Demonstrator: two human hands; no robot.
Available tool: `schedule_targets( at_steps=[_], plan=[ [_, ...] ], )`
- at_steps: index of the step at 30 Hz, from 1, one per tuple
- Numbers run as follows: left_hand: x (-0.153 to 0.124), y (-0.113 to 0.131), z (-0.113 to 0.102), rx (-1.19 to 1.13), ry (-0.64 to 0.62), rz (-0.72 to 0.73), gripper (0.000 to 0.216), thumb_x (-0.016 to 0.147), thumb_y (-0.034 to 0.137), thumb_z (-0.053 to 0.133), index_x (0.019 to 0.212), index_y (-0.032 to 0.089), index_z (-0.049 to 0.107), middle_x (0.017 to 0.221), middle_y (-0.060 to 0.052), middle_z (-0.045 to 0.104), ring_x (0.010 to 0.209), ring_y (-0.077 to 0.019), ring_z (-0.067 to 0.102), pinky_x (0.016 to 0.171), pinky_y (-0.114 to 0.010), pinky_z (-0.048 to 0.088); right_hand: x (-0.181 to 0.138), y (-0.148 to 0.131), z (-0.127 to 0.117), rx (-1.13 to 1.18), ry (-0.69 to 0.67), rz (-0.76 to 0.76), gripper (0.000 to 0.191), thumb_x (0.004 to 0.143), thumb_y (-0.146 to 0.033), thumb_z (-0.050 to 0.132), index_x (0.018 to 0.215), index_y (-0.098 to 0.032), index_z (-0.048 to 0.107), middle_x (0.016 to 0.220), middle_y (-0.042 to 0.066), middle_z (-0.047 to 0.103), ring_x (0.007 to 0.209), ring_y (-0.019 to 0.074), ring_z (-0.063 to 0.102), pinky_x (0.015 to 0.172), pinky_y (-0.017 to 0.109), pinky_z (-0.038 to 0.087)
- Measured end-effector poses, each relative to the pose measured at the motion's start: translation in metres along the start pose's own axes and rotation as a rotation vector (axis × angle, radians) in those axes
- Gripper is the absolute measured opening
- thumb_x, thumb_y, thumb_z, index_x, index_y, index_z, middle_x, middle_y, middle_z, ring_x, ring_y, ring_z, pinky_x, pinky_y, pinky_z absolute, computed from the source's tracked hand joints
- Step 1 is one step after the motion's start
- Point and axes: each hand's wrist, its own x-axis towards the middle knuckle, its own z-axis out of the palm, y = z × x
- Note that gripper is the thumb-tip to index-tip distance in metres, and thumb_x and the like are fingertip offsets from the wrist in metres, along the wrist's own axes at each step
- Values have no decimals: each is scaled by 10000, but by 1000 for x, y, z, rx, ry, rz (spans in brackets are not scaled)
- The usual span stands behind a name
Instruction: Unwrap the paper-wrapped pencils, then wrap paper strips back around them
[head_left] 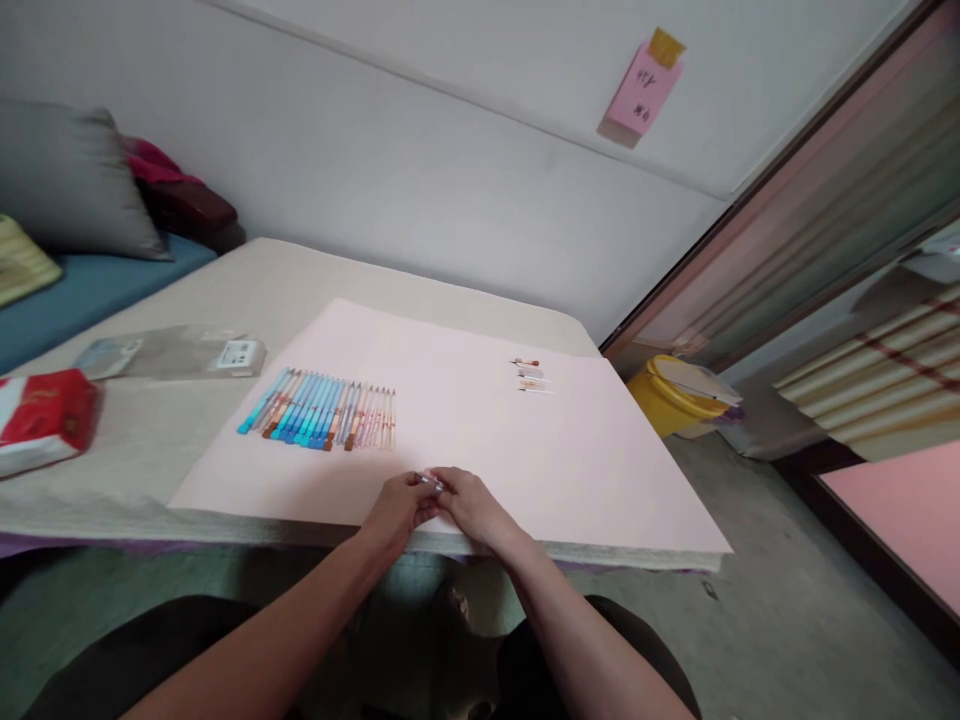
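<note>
My left hand point(399, 506) and my right hand point(469, 503) meet at the near edge of a pale pink sheet point(465, 430), fingers pinched together on a small clear pen point(430, 482) held between them. A row of several blue and pink pens point(319, 408) lies side by side on the sheet to the left. A few small pen parts point(529, 376) lie farther back on the right.
The sheet covers a beige low table point(285, 275). A red packet point(41, 418) and a clear plastic bag with a white label point(176, 352) lie at the left. A grey cushion point(71, 180) rests on blue bedding. A yellow bucket point(667, 395) stands on the floor to the right.
</note>
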Motion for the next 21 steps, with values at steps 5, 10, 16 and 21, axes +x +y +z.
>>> schedule_targets(
  at_steps=[5,10,16,21],
  plan=[
    [0,3,0,-2,19,21,113,640,159,687,699,129,595,669,-41,610,585,-109,582,563,-222,473,-3,-6,4,-146,34,-16,355,745,-57,495,1029,-217,636,997,49,635,903,190,548,779,281,388],
    [-2,7,0,24,31,13,102,646,145,676,717,150,602,699,-40,621,610,-115,591,569,-215,470,0,-3,4,-186,44,-52,334,795,-77,505,1071,-224,623,1009,59,620,910,191,544,783,282,386],
    [3,5,0,-67,-31,14,191,567,133,739,661,161,574,753,-28,627,788,-145,612,788,-262,484,10,6,-5,-182,-6,-139,260,842,-131,506,1048,-224,635,949,43,631,892,177,547,784,272,392],
    [1,7,3,-105,-15,-22,255,546,133,762,722,161,580,736,-19,629,780,-141,613,845,-284,474,25,26,-29,-229,-15,-191,216,869,-179,497,1030,-214,636,898,36,624,839,161,554,752,248,396]
  ],
)
